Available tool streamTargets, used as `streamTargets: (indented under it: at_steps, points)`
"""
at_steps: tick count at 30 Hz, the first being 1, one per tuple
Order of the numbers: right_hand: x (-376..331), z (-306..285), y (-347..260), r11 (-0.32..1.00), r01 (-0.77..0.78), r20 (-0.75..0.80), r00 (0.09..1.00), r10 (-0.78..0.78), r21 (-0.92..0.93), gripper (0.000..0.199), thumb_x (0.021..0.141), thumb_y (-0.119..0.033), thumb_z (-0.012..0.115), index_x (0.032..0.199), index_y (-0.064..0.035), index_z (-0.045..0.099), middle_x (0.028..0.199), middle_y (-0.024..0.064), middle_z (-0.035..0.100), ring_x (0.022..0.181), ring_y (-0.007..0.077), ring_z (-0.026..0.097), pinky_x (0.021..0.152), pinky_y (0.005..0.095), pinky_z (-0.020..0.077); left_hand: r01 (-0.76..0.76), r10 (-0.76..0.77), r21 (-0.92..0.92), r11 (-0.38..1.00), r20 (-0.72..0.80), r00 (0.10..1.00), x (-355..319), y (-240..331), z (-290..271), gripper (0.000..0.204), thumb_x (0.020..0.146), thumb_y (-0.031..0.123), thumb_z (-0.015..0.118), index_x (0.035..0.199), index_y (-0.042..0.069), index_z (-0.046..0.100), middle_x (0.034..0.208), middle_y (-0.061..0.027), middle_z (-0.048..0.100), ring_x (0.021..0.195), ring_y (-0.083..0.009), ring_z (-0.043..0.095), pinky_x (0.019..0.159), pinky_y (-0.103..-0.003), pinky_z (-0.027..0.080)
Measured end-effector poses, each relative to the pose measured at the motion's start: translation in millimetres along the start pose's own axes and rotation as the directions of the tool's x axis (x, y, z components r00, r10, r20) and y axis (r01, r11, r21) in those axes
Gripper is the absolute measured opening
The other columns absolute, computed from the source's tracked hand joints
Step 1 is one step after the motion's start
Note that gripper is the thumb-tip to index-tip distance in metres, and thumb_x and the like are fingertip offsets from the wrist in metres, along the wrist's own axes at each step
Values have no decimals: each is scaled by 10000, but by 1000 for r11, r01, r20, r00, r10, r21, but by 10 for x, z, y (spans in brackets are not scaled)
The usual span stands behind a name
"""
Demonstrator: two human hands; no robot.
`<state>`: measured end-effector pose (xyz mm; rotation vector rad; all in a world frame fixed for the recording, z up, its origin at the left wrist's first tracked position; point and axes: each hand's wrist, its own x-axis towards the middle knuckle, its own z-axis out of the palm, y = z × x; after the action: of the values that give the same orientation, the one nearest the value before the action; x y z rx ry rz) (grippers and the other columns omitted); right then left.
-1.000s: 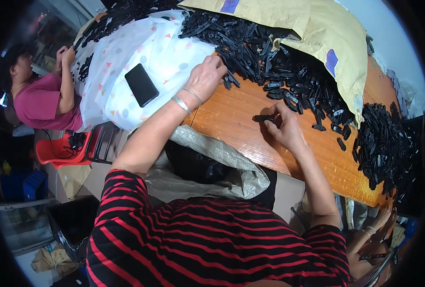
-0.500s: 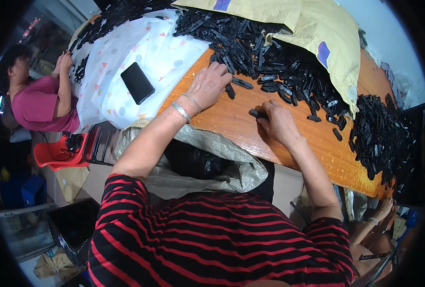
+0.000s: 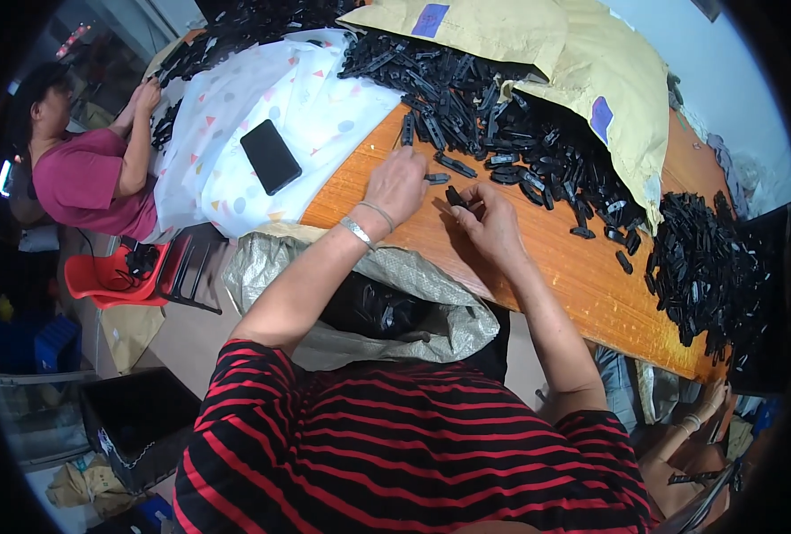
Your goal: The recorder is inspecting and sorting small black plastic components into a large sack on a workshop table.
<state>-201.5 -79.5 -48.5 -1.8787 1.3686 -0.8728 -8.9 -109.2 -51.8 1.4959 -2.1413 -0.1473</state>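
The right hand (image 3: 491, 220) pinches a black piece (image 3: 455, 197) over the wooden table (image 3: 555, 276); I can't tell whether the left hand (image 3: 399, 185) grips a grey piece (image 3: 437, 179). Beyond, a black heap (image 3: 453, 93) spreads beneath a paper sack (image 3: 511, 36), its purple label (image 3: 430, 20) unreadable; a phone (image 3: 271, 157) lies leftward.

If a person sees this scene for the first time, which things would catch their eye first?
Probably the heap of small black pieces across the far side of the wooden table, partly beneath tan paper. Next, the dark phone lying on the white patterned sheet, toward the left. Then the right hand near the middle, holding one black piece.
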Motion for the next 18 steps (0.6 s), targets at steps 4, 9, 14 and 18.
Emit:
streamTargets:
  at_steps: [4, 9, 14, 18]
  points:
    - [41, 48, -3, 998, -48, -31, 998, 48, 31, 227, 819, -114, 707, 970, 11, 593, 774, 78, 634, 675, 144, 607, 630, 298, 493, 123, -122, -106, 987, 20, 992, -33, 119, 5, 106, 749, 45, 682, 790, 6, 592, 898, -175, 613, 818, -340, 617, 723, -416, 506]
    - [97, 139, -7, 975, 43, -165, 986, -7, 216, 198, 854, -78, 675, 995, 26, 582, 845, 69, 639, 705, 110, 604, 626, 264, 492, 275, -347, -839, 469, 111, 931, -218, 268, 113, 290, 823, 16, 663, 1096, -4, 567, 912, -29, 634, 729, -58, 593, 588, -199, 479]
    - [53, 55, -154, 954, 13, -109, 994, 21, 301, 229, 824, -99, 702, 994, 29, 617, 816, 96, 665, 704, 144, 628, 637, 287, 505, 405, -239, -909, 103, 373, 897, -300, 365, -115, 412, 848, 21, 646, 1236, 16, 507, 906, 3, 607, 725, -57, 586, 623, -199, 499]
    - [31, 17, -219, 954, 22, -88, 996, 5, 299, 222, 817, -96, 715, 982, 26, 630, 787, 69, 648, 676, 113, 619, 598, 257, 489, 440, -246, -893, -98, 450, 858, -333, 354, -321, 409, 904, 65, 627, 1280, 1, 481, 1056, -56, 649, 834, -82, 641, 659, -194, 532]
